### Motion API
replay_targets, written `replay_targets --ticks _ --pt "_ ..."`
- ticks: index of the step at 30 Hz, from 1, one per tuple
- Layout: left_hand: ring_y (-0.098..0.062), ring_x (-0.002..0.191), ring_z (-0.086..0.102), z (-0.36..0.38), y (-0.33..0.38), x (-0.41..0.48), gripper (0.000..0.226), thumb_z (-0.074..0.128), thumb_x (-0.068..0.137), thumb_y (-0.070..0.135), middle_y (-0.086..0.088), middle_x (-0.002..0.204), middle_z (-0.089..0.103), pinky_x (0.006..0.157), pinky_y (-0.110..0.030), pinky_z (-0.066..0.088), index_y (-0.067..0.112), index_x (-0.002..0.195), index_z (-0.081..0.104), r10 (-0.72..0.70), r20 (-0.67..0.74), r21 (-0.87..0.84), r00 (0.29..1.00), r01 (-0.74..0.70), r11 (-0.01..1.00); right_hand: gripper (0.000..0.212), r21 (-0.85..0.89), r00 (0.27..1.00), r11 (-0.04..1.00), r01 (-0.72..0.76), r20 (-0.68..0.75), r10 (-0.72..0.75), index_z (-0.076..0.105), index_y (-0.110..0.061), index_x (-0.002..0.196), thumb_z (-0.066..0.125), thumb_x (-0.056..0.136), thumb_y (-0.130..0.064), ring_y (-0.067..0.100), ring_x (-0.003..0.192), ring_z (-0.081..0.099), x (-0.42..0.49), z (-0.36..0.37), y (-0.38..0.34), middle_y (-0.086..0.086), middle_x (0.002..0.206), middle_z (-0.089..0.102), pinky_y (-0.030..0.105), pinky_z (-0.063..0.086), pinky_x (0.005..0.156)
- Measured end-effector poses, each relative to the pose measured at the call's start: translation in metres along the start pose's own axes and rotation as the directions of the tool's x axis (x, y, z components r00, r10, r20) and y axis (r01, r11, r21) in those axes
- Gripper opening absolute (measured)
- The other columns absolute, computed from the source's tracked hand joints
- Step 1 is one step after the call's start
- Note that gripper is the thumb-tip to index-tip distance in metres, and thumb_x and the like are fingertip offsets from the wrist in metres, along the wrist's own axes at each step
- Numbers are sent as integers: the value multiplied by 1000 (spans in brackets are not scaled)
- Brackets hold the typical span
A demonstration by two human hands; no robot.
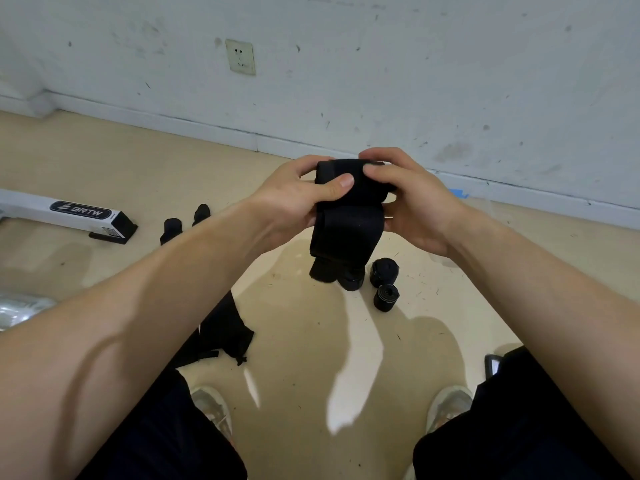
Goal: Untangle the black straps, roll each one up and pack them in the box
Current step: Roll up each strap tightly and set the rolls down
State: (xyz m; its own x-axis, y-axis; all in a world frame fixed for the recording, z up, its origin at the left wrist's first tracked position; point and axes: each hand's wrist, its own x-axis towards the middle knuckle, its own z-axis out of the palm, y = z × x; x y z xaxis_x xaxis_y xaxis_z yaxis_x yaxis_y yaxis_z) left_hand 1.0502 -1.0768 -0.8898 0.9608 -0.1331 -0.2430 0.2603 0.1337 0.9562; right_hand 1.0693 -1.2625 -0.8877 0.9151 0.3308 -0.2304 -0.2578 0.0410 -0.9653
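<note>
Both hands hold one wide black strap [346,223] up in front of me, above the floor. My left hand [294,199] grips its rolled top with the thumb pressed on the front. My right hand [408,199] grips the same roll from the right, fingers curled over the top. The strap's loose end hangs down below the hands. Rolled black straps [385,271] stand on the floor beneath, one smaller roll [386,297] nearest me. A heap of loose black straps [225,334] lies by my left knee. Two more black rolls [171,228] sit farther left.
A long white box marked BRTW [69,214] lies on the floor at the left. The wall with a socket [240,57] runs across the back. My shoes [211,410] and knees fill the bottom of the view. A dark device [493,365] lies by my right knee.
</note>
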Motion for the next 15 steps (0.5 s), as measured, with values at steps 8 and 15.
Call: replay_targets --ticks 8,15 --pt "-34 105 74 -2 -6 2 60 87 79 21 -20 117 72 94 -47 60 10 132 59 87 -51 115 995 -81 990 31 -12 997 999 53 -49 -53 65 -6 121 61 101 -29 20 94 71 4 3 4 4 103 69 39 61 85" --pt "-16 95 77 -1 -12 0 54 84 84 27 -9 112 76 73 -22 61 10 127 57 -54 -23 297 998 59 953 37 36 991 996 81 -109 -76 65 -3 124 65 98 -30 18 93 74 5 6 6 5 105 72 36 61 81"
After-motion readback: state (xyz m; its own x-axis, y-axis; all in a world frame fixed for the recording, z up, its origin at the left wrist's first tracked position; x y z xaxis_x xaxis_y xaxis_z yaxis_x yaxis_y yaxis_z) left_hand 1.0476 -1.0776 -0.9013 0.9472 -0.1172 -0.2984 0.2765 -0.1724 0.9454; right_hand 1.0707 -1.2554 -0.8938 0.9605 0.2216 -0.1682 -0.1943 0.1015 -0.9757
